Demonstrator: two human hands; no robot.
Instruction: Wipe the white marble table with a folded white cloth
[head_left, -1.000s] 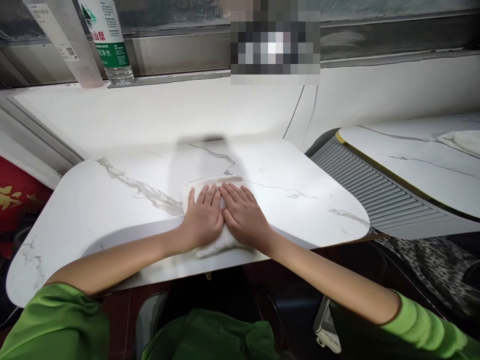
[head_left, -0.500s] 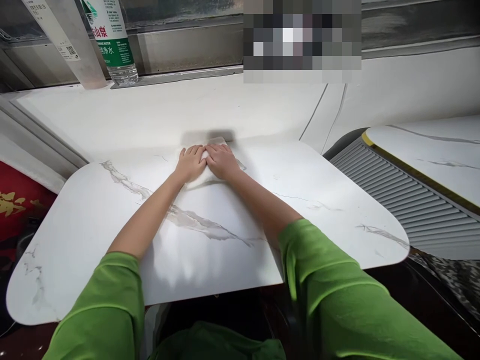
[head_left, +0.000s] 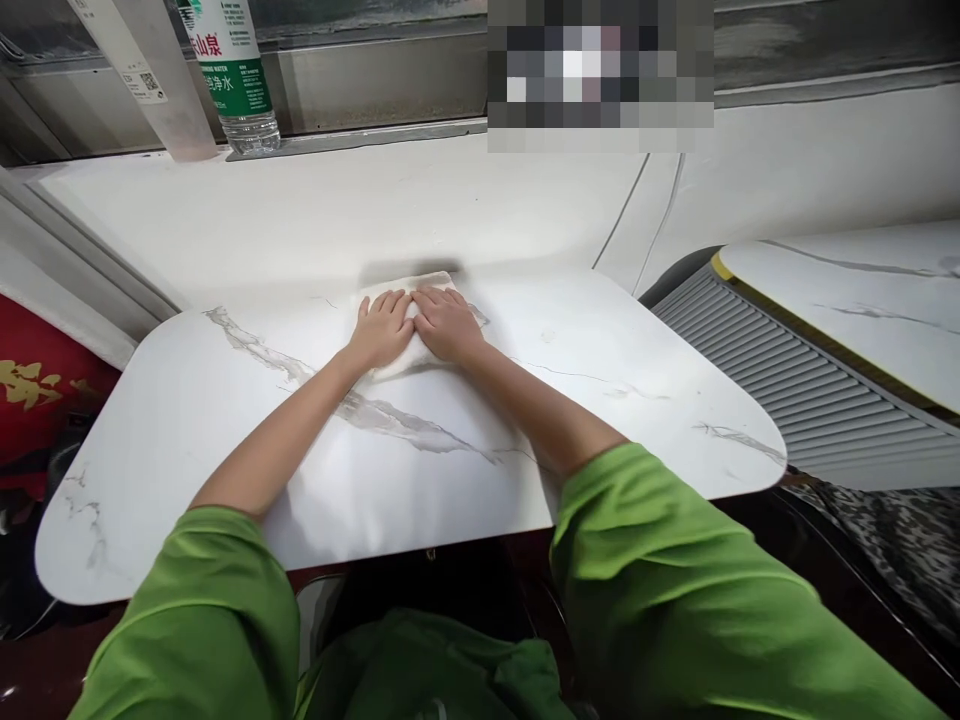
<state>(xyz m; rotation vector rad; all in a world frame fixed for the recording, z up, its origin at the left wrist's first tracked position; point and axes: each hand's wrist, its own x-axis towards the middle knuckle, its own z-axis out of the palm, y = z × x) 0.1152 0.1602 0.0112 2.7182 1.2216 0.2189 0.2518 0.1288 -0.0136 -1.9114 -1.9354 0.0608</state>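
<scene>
A pale cloth [head_left: 409, 360] lies on the white marble-patterned table [head_left: 225, 440], close to its far edge by the wall. My left hand [head_left: 382, 330] presses flat on the left part of the cloth, fingers stretched out and a little apart. On the right part rests my right hand [head_left: 446, 325], also palm down with its fingers laid out over the cloth. The tips of the two hands almost meet in the middle. Both palms hide much of the cloth; its far edge shows beyond the fingers.
On the sill at the back left stand a clear water bottle [head_left: 244, 90] and a translucent container [head_left: 169, 90]. Two thin cables run down the wall. A second marbled table [head_left: 885, 280] with a ribbed grey side [head_left: 810, 360] is at the right.
The camera view has shifted slightly, so the near table edge sits higher. Against the table, my hands and the cloth are slightly nearer to me.
</scene>
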